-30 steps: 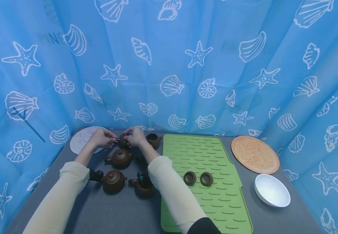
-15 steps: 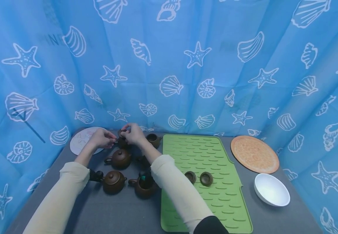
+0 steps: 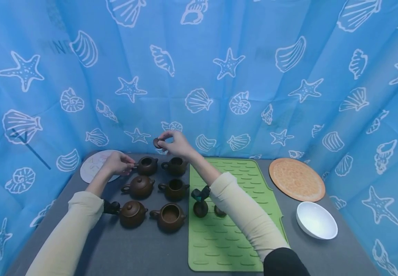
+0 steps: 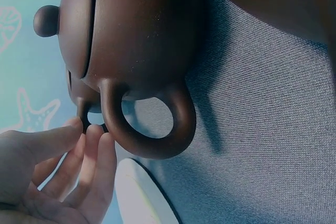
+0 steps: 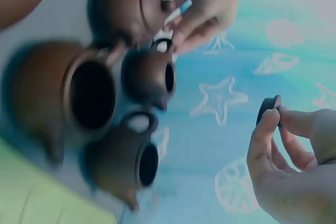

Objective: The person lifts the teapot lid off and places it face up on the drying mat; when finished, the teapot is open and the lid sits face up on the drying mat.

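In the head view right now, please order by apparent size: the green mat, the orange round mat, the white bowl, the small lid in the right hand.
1. green mat
2. orange round mat
3. white bowl, though it lies nearer the camera
4. lid, pinched by the right hand

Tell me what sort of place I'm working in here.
Probably a staged tabletop booth, not a real kitchen: a blue seashell-print curtain encloses a grey table holding small brown teapots, a green ribbed mat and a white bowl.
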`<state>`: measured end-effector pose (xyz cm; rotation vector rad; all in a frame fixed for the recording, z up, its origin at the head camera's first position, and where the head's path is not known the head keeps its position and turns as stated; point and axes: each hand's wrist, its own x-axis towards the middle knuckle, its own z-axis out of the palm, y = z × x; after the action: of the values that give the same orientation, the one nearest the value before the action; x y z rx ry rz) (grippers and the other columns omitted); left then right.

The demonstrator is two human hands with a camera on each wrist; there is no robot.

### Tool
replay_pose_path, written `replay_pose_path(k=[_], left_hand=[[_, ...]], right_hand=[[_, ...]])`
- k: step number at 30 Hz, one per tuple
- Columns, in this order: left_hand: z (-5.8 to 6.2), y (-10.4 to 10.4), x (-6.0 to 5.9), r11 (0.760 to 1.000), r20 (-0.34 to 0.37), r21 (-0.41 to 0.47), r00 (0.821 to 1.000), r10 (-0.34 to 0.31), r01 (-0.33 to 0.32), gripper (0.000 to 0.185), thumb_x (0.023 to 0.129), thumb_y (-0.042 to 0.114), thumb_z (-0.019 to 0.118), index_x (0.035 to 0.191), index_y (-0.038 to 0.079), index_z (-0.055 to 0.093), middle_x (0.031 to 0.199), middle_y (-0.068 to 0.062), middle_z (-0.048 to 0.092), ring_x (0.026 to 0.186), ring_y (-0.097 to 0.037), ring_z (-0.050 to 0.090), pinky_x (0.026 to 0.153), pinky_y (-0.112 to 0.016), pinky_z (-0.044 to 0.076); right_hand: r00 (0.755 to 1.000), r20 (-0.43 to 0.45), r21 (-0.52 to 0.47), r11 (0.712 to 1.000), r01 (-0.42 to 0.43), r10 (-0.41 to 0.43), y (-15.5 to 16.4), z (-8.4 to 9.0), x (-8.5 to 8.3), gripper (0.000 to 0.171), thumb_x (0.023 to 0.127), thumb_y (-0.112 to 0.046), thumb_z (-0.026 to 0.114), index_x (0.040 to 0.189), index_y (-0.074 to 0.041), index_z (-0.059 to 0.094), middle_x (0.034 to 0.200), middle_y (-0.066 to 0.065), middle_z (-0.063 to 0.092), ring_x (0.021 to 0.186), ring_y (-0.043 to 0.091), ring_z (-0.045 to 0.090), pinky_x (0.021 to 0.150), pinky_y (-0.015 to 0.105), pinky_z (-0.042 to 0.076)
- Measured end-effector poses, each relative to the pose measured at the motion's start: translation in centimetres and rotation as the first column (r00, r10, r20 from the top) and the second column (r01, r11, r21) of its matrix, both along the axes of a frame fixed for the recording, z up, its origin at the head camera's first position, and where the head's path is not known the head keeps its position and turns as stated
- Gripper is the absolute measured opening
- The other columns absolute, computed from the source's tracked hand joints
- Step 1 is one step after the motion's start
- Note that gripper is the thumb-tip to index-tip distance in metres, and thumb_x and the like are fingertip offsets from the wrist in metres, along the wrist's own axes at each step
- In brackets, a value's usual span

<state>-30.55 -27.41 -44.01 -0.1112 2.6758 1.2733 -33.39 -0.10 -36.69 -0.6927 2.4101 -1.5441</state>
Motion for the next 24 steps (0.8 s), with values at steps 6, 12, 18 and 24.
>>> replay_pose_path(k=[6,12,18,24], left_hand=[[-0.2,-0.1,0.0,1.0,-0.011,-0.005,1.0,-0.001,0.001,0.023,0.109,0.007,0.061,0.125,-0.006,0.073,0.118,-0.026,0.075,0.1,-0.03,0.078,0.086,-0.041,0.07],[-0.1,0.0,0.2,1.0,-0.021,-0.007,1.0,0.007,-0.007,0.024,0.109,0.007,0.061,0.125,-0.006,0.073,0.118,-0.027,0.074,0.103,-0.035,0.077,0.088,-0.043,0.07],[0.1,0.3,0.4,1.0,-0.032,-0.003,0.999,0.002,-0.002,0.024,0.109,0.006,0.061,0.125,-0.007,0.072,0.118,-0.028,0.074,0.105,-0.037,0.077,0.088,-0.043,0.07],[0.1,0.3,0.4,1.0,-0.034,-0.002,0.999,-0.004,0.004,0.024,0.109,0.006,0.061,0.124,-0.008,0.073,0.116,-0.029,0.075,0.102,-0.036,0.078,0.086,-0.042,0.07]], right_hand=[[0.998,0.051,0.027,0.999,0.025,-0.027,4.9,0.2,0.2,0.03,0.111,-0.011,0.057,0.139,0.0,0.059,0.145,0.022,0.06,0.109,0.039,0.075,0.072,0.028,0.062],[0.989,0.145,-0.002,0.999,-0.039,0.039,9.5,-1.0,0.8,0.044,0.113,-0.005,0.048,0.156,-0.006,0.048,0.153,0.028,0.05,0.1,0.029,0.076,0.091,0.048,0.068],[0.942,0.311,-0.112,0.989,-0.094,0.125,13.1,-2.4,2.0,0.048,0.11,0.006,0.043,0.158,-0.001,0.048,0.157,0.03,0.047,0.114,0.034,0.076,0.113,0.053,0.059],[0.871,0.447,-0.193,0.973,-0.129,0.204,15.1,-4.1,3.2,0.052,0.109,0.005,0.034,0.161,0.003,0.041,0.147,0.024,0.049,0.115,0.027,0.075,0.119,0.052,0.055]])
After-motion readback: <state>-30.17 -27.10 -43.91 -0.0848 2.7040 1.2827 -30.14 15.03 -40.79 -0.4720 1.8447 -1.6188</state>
